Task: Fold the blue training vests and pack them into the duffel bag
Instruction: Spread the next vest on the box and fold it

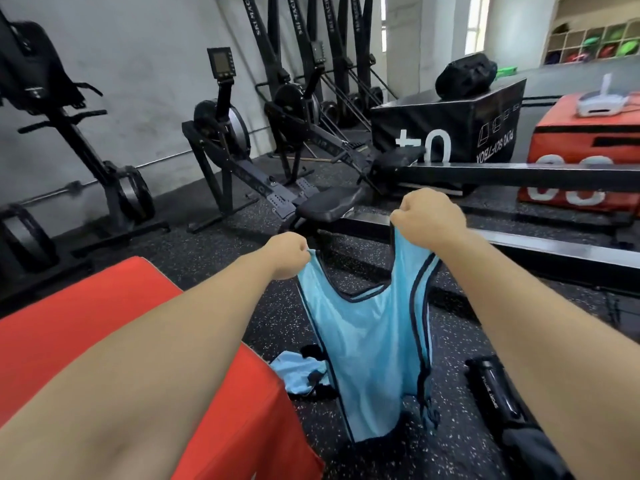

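Grip status, left side first: we have the left grip (285, 254) clenched on one shoulder strap of the blue vest (367, 348), pinching the fabric at the strap's top. Its forearm crosses above the red foam box (104, 323), which sits at 8 o'clock from the vest.

A second blue vest (298, 372) lies crumpled on the floor (242, 237) just beside the box's near corner, at 7 o'clock from the left grip.

The held vest hangs in the air toward 6 o'clock from both grips, spread open and facing us. We cannot tell whether its hem touches the floor.

The right grip (429, 216) is clenched on the other strap, higher up, at 2 o'clock from the left grip.

A black bag (498, 386) lies on the floor at 4 o'clock from the vest, partly hidden under the right forearm. We judge it to be the duffel.

Step in hand, as we judge it: spreading the vest out, no fold made yet. The next move calls for levelling the straps, then bringing the two grips together to halve the vest lengthwise, or laying it flat on the box top.
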